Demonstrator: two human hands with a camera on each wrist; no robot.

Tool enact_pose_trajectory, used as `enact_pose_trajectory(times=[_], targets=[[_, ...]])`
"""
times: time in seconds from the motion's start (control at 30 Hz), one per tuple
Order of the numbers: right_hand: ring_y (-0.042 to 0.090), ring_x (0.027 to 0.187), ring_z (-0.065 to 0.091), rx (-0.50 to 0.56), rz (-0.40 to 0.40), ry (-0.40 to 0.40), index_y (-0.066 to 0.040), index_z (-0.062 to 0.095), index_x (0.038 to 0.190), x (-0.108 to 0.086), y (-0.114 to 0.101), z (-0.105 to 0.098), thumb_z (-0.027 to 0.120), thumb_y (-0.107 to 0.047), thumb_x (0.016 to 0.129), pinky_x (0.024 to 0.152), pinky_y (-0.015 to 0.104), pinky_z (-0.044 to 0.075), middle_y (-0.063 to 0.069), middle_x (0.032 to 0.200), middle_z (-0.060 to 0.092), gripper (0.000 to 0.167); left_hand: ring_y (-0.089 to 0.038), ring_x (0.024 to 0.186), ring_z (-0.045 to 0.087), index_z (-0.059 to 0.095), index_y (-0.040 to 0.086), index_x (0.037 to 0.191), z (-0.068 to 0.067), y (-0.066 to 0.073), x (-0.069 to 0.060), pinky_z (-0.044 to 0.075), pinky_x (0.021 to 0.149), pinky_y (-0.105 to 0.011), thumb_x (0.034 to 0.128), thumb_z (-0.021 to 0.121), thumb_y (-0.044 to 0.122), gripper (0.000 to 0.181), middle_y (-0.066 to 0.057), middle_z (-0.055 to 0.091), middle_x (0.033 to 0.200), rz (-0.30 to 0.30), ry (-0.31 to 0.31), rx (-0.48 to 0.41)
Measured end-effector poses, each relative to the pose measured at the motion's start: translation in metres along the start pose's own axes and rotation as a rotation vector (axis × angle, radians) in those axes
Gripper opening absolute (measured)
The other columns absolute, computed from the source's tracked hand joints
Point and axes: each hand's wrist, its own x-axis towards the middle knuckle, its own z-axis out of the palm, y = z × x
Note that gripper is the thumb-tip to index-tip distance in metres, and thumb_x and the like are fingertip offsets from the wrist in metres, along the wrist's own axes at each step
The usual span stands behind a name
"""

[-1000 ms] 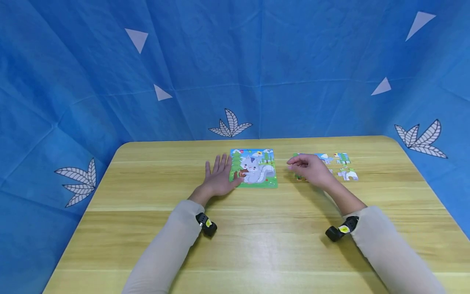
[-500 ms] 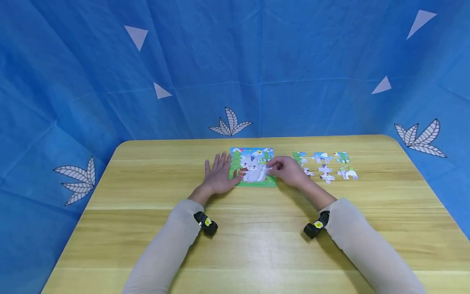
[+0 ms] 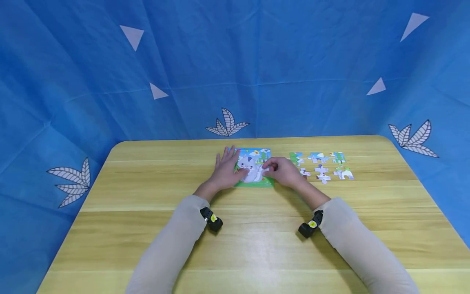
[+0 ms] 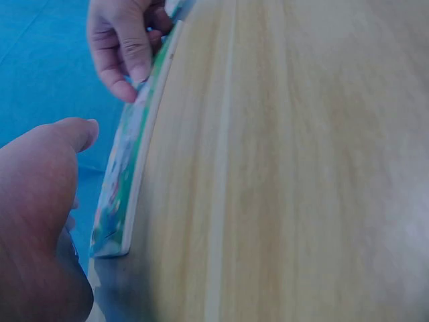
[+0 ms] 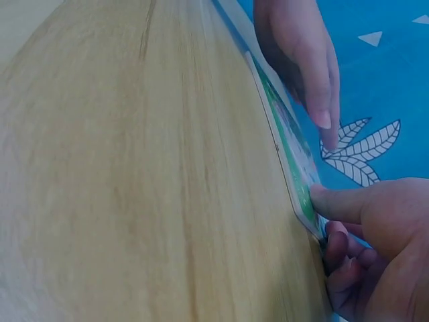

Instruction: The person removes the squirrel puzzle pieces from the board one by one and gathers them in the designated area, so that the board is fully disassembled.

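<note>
A flat square jigsaw puzzle (image 3: 255,184) with a grey squirrel picture lies on the table. Over its left side my left hand (image 3: 227,170) is spread with straight fingers, the thumb reaching across the picture. At the right side, my right hand (image 3: 283,170) has its fingers curled and its thumb and forefinger pinching at the puzzle near the squirrel's tail. In the right wrist view, the right thumb (image 5: 342,200) presses on the puzzle by its corner. Whether one separate piece lies between those fingertips is hidden.
Several loose puzzle pieces (image 3: 322,171) lie in two rows to the right of the puzzle. The wooden table (image 3: 253,253) ends just behind the puzzle, against a blue cloth (image 3: 191,61) with white leaf and triangle prints.
My right hand has moved left from above the loose pieces to the puzzle's right side and stayed there. My left hand has shifted right, further over the picture.
</note>
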Motion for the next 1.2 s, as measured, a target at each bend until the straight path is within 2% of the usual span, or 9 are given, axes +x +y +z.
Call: enact_pose_trajectory(times=[0.07,0.17,0.43,0.63,0.87,1.2], targets=[[0.018,0.068,0.048,-0.001,0.001,0.001,-0.006,0.072,0.104,0.000,0.000,0.000,0.074,-0.012,0.094,0.065,0.033,0.039,0.002,0.077,0.056,0.012,-0.036,0.156,-0.006,0.014,0.001,0.162,0.001,0.003,0.002,-0.011,0.123,-0.053,0.1036,0.051,0.047,0.083,-0.017,0.006,0.170,0.033,-0.030,0.023],[0.018,0.068,0.048,-0.002,0.005,0.000,-0.006,0.073,0.103,0.001,-0.002,-0.001,0.075,-0.012,0.093,0.065,0.032,0.040,0.002,0.077,0.056,0.011,-0.037,0.156,-0.005,0.010,-0.001,0.161,0.001,0.006,0.002,-0.010,0.123,-0.053,0.1040,0.049,0.048,0.085,-0.017,0.005,0.170,0.042,-0.069,0.067],[0.018,0.068,0.048,0.001,0.023,-0.022,-0.005,0.072,0.103,0.002,-0.005,-0.002,0.075,-0.010,0.093,0.065,0.032,0.041,0.003,0.076,0.055,0.011,-0.032,0.155,-0.014,0.000,0.001,0.162,0.004,0.006,0.005,-0.013,0.122,-0.051,0.1047,0.042,0.055,0.089,-0.015,-0.008,0.170,-0.012,-0.177,0.163],[0.018,0.070,0.046,0.016,0.039,-0.039,-0.002,0.070,0.103,0.004,-0.007,-0.001,0.073,-0.008,0.093,0.066,0.032,0.040,0.003,0.078,0.053,0.011,-0.027,0.152,-0.025,-0.010,0.005,0.161,0.009,0.004,0.014,-0.021,0.119,-0.049,0.1051,0.039,0.057,0.091,-0.010,-0.019,0.169,-0.075,-0.246,0.176],[0.016,0.067,0.045,0.007,0.042,-0.022,-0.003,0.070,0.101,0.004,-0.008,0.001,0.073,-0.014,0.094,0.065,0.031,0.039,0.001,0.077,0.053,0.013,-0.026,0.151,-0.027,-0.012,0.007,0.161,0.010,0.004,0.016,-0.023,0.118,-0.048,0.1047,0.039,0.058,0.092,-0.008,-0.022,0.168,-0.105,-0.268,0.161],[0.017,0.067,0.045,0.047,0.071,-0.022,-0.001,0.068,0.105,0.004,-0.010,0.002,0.071,-0.011,0.095,0.065,0.032,0.039,0.003,0.080,0.053,0.015,-0.024,0.150,-0.029,-0.013,0.008,0.161,0.009,0.005,0.016,-0.023,0.118,-0.047,0.1045,0.040,0.058,0.092,-0.006,-0.023,0.168,-0.114,-0.275,0.157]])
